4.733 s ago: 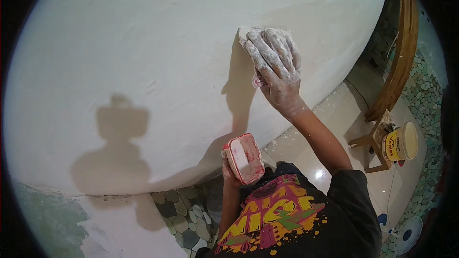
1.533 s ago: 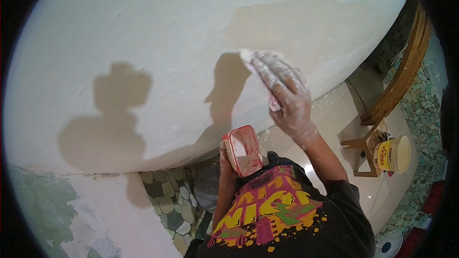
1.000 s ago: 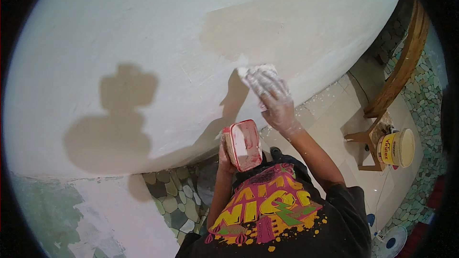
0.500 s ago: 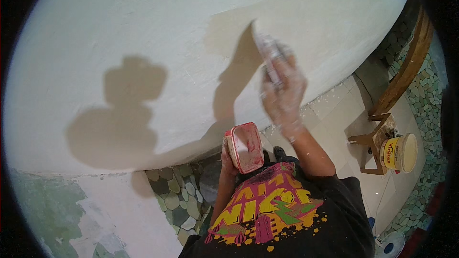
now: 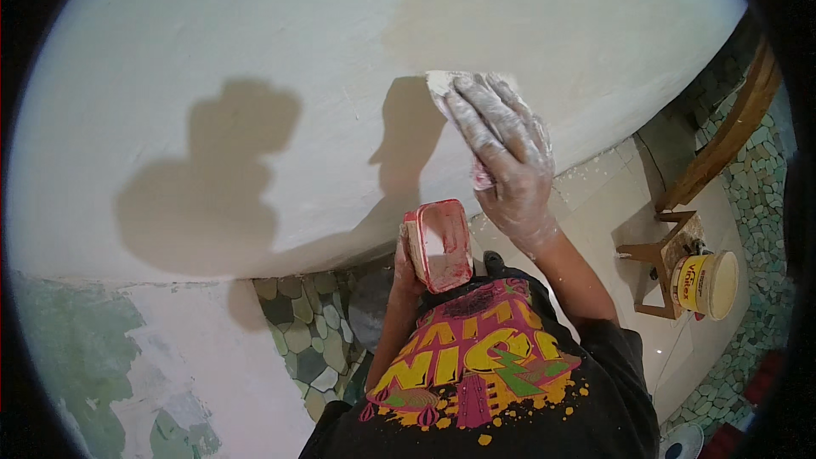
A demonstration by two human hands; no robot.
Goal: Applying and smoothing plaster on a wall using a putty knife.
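Note:
My right hand (image 5: 514,166), coated in white filler, has its fingers laid along a putty scraper (image 5: 439,85) and grips it. The broad, white-smeared edge of that scraper meets the pale wall (image 5: 340,42), just below a damp-looking beige patch (image 5: 527,21). Close to my body, my left hand (image 5: 408,270) is wrapped round the side of a red rectangular tub (image 5: 445,248). Some whitish paste shows inside it, and its walls are smeared. Most of my left fingers are hidden behind the tub.
On the tiled floor to the right stands a small wooden stool (image 5: 671,255), with a yellow-and-white bucket (image 5: 705,285) by it. A curved wooden beam (image 5: 722,140) rises behind. Part of a fan (image 5: 682,442) shows at lower right. Green patchy wall (image 5: 76,348) lies lower left.
My right hand has come down the wall with the scraper, and the scraper has turned from edge-on to flatter, its broad face now showing. My left hand keeps the tub near my body.

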